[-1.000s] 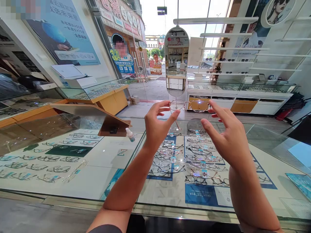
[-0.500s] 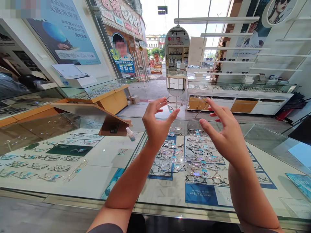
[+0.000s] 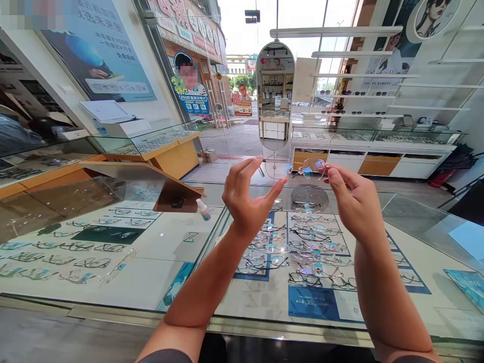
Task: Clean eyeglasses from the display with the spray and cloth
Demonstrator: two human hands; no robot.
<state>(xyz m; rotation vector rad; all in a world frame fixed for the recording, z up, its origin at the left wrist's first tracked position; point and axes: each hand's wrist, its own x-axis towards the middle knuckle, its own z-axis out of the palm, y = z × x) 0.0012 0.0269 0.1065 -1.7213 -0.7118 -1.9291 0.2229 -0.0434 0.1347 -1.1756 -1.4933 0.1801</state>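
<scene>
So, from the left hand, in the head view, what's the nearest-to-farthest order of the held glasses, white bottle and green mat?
1. Held glasses: just beside the left hand.
2. White bottle: left of the hand.
3. Green mat: farther left, among displayed frames.

The glasses (image 3: 313, 169) glint blue, the mat (image 3: 91, 235) is dark green, the bottle (image 3: 203, 208) white.
</scene>
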